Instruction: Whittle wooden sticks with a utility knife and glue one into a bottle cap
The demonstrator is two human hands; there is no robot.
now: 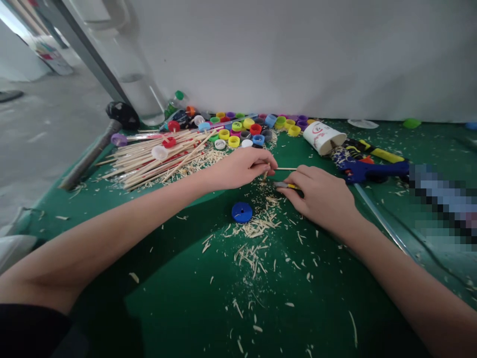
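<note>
Fingers closed, my left hand (pixel 248 166) pinches a thin wooden stick (pixel 286 169) above the green table. That stick runs across to my right hand (pixel 322 196), which is wrapped round a small cutter knife (pixel 292 186) with a grey front and a yellow part; most of its handle is hidden in the palm. Just below the hands, a round blue bottle cap (pixel 242 212) with a hole in its middle lies flat. Pale wood shavings (pixel 257 226) are scattered beneath and around it.
A bundle of wooden sticks (pixel 160 154) lies at the left beside a mallet (pixel 99 144). Many coloured bottle caps (pixel 234 141) line the back by the white wall. At the right are a tipped paper cup (pixel 323 138) and a blue glue gun (pixel 372 170).
</note>
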